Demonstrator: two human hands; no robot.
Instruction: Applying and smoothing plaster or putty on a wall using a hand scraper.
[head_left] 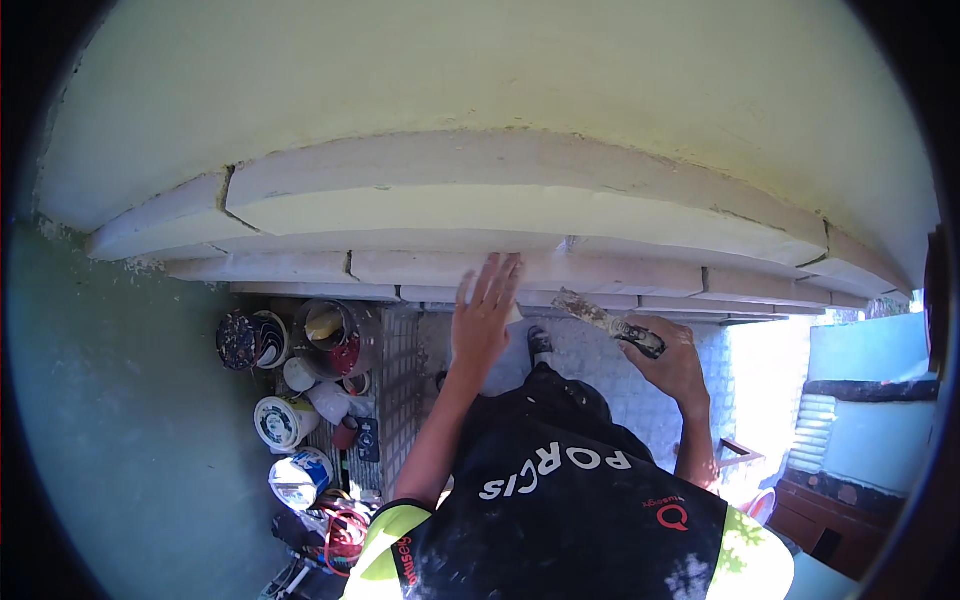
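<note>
My left hand [485,320] is raised with long, slightly spread fingers against the front of a lower pale, jointed ledge [430,266]. A small pale piece [515,312] shows beside it, partly hidden; whether the hand touches it is unclear. My right hand [665,355], to the right, grips a putty knife [610,318] with a dark handle and a plaster-smeared blade angled up toward the ledges. A thicker upper ledge [500,160] runs across below a pale greenish wall surface [480,70], with cracks at its joints.
At lower left, buckets [285,425], containers, cables and tools crowd beside a green wall [130,400]. My feet are on the paved floor [640,380] below. On the right are a sunlit opening, a pale blue wall [870,440] and a brown wooden piece [840,530].
</note>
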